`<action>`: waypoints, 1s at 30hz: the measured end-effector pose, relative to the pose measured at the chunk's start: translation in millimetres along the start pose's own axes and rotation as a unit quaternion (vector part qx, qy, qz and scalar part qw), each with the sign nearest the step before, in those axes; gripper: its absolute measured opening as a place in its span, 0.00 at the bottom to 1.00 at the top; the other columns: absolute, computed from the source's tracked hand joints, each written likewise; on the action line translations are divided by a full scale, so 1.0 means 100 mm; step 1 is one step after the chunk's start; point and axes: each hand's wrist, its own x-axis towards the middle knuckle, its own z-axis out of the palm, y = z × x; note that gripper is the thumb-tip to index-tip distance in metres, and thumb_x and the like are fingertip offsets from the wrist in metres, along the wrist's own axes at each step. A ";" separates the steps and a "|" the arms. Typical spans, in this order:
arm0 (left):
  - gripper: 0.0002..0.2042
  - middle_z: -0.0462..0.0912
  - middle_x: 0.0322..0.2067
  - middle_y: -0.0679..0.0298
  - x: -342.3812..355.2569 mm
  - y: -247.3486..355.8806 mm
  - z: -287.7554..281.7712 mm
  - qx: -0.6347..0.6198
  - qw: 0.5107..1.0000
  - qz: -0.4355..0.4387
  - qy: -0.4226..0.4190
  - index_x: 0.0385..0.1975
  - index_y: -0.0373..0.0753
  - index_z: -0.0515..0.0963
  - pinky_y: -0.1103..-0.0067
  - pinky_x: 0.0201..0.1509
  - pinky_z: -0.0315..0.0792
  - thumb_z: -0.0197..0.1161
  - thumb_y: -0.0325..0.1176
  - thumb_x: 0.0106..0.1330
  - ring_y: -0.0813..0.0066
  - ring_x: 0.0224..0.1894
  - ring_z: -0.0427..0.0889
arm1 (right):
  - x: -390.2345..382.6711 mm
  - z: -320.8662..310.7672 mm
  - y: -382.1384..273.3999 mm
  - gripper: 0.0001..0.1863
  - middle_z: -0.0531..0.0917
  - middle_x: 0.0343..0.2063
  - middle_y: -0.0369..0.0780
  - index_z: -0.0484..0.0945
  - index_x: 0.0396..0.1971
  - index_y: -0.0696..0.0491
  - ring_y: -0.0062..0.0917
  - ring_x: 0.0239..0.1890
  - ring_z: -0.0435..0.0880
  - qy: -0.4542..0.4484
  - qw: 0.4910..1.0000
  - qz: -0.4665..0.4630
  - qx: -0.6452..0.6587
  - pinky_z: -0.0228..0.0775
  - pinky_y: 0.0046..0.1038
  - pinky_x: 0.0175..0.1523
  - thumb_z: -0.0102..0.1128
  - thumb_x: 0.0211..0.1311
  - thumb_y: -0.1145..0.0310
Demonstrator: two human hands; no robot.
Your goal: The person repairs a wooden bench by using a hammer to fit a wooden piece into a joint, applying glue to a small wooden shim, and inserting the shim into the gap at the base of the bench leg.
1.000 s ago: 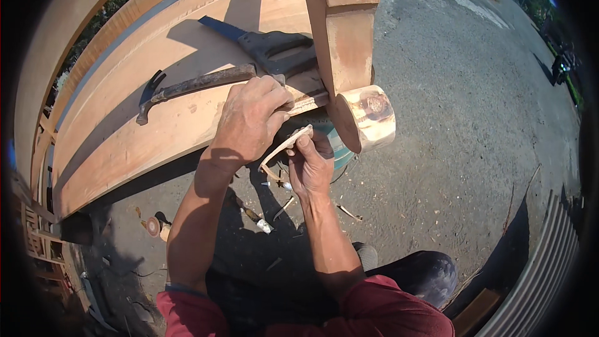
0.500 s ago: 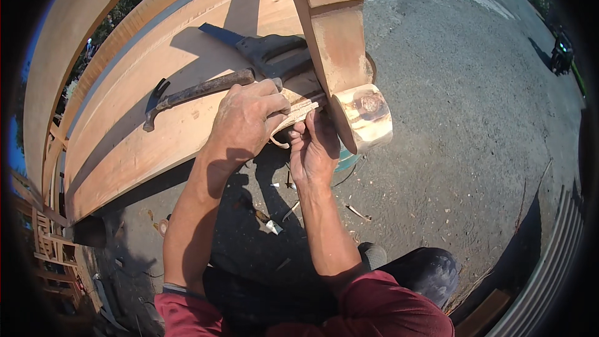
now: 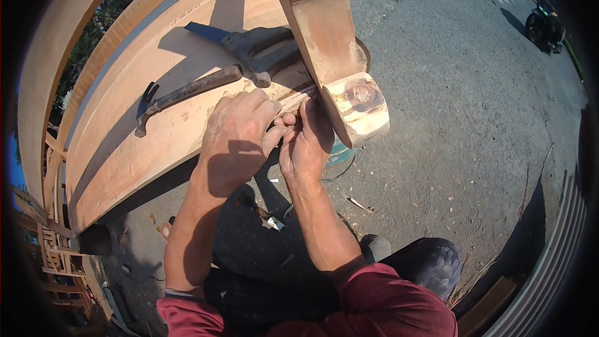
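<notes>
My left hand (image 3: pixel 239 134) is closed, fingers curled at the left end of a thin, splintery wood strip (image 3: pixel 296 100). Beside it, my right hand (image 3: pixel 306 143) pinches the same strip from below, thumb upward, close to the thick wooden post (image 3: pixel 324 37). Fingers cover much of the strip, so its full length is hidden. Both hands meet at the near edge of a wide, pale wooden board (image 3: pixel 131 134). Just beyond them on this board lie a claw hammer (image 3: pixel 193 89) with a worn handle and a handsaw (image 3: pixel 262 50) with a dark handle and blue blade.
The post ends in a rounded, pale cut block (image 3: pixel 359 107) right of my hands. Partly hidden below it is a teal container (image 3: pixel 340 153). Curved wooden frame pieces (image 3: pixel 37 81) rise at the left. Scraps litter the ground, and a motorcycle (image 3: pixel 545 27) stands far right.
My hands have drawn closer together, and less of the wood strip shows between them. A curled sliver hanging below it is no longer visible. The whole view has shifted slightly.
</notes>
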 end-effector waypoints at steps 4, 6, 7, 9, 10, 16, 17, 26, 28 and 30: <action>0.11 0.79 0.34 0.55 0.12 0.02 0.05 0.004 0.998 -0.021 -0.062 0.38 0.35 0.80 0.62 0.42 0.72 0.69 0.34 0.59 0.50 0.38 0.80 | 0.07 -0.14 -0.03 0.07 0.81 0.34 0.37 0.76 0.47 0.57 0.19 0.30 0.82 -0.002 1.000 -0.003 -0.014 0.79 0.21 0.33 0.59 0.72 0.73; 0.11 0.79 0.34 0.54 0.19 0.05 -0.01 0.052 0.993 -0.037 -0.100 0.38 0.36 0.80 0.62 0.42 0.73 0.69 0.33 0.59 0.50 0.38 0.81 | 0.02 0.01 -0.07 0.07 0.81 0.34 0.37 0.76 0.46 0.57 0.20 0.30 0.82 0.014 1.000 -0.001 -0.021 0.79 0.22 0.33 0.59 0.72 0.73; 0.11 0.79 0.33 0.54 0.21 0.06 -0.06 0.074 0.989 -0.046 -0.119 0.38 0.36 0.80 0.62 0.43 0.73 0.68 0.32 0.59 0.50 0.39 0.81 | 0.00 0.05 -0.08 0.07 0.81 0.34 0.37 0.76 0.46 0.57 0.20 0.30 0.82 0.023 0.999 0.001 -0.026 0.79 0.22 0.32 0.59 0.72 0.73; 0.12 0.80 0.34 0.53 0.18 0.12 -0.64 0.085 0.987 -0.065 -0.118 0.42 0.35 0.80 0.62 0.44 0.74 0.68 0.31 0.59 0.49 0.39 0.81 | -0.16 0.28 0.09 0.06 0.81 0.34 0.38 0.76 0.44 0.57 0.20 0.30 0.82 0.017 0.998 0.056 0.014 0.78 0.23 0.32 0.58 0.73 0.71; 0.13 0.80 0.35 0.53 0.23 0.13 -0.52 0.039 0.992 -0.055 -0.105 0.43 0.35 0.80 0.62 0.44 0.75 0.68 0.31 0.59 0.49 0.39 0.82 | -0.06 0.16 0.02 0.06 0.81 0.34 0.38 0.76 0.44 0.57 0.20 0.30 0.82 0.017 0.999 0.040 -0.005 0.78 0.23 0.33 0.58 0.73 0.71; 0.18 0.79 0.39 0.57 -0.03 0.36 -0.07 0.135 0.991 0.012 0.003 0.50 0.32 0.79 0.66 0.50 0.72 0.63 0.32 0.61 0.59 0.44 0.79 | -0.03 0.07 -0.06 0.08 0.81 0.35 0.36 0.77 0.44 0.56 0.20 0.35 0.81 0.040 0.997 0.026 -0.062 0.76 0.24 0.40 0.57 0.74 0.68; 0.17 0.78 0.38 0.59 -0.06 0.28 0.04 0.168 0.986 0.013 0.018 0.49 0.31 0.80 0.67 0.49 0.71 0.61 0.33 0.62 0.62 0.44 0.78 | -0.04 0.08 0.00 0.08 0.81 0.36 0.36 0.77 0.44 0.56 0.20 0.37 0.81 0.035 0.998 0.031 -0.039 0.76 0.24 0.42 0.56 0.74 0.68; 0.13 0.76 0.34 0.63 -0.03 0.17 0.35 0.227 0.971 0.042 0.053 0.40 0.35 0.81 0.74 0.36 0.69 0.63 0.34 0.58 0.69 0.37 0.75 | -0.01 0.07 -0.08 0.08 0.80 0.39 0.37 0.77 0.44 0.55 0.22 0.42 0.81 0.007 0.998 0.060 0.007 0.76 0.28 0.49 0.55 0.74 0.67; 0.16 0.76 0.35 0.63 -0.01 0.19 0.31 0.224 0.974 0.036 0.028 0.44 0.34 0.80 0.73 0.37 0.69 0.63 0.34 0.57 0.68 0.38 0.75 | 0.05 -0.06 -0.02 0.10 0.82 0.41 0.37 0.78 0.46 0.56 0.23 0.45 0.81 -0.018 0.998 0.043 0.029 0.75 0.29 0.53 0.55 0.74 0.66; 0.24 0.78 0.41 0.61 -0.04 0.16 0.31 0.204 0.979 0.022 -0.008 0.55 0.30 0.78 0.71 0.41 0.71 0.65 0.34 0.57 0.65 0.41 0.75 | 0.05 -0.05 0.01 0.11 0.82 0.42 0.38 0.78 0.47 0.56 0.23 0.46 0.81 -0.018 0.998 0.042 0.032 0.75 0.29 0.54 0.55 0.74 0.66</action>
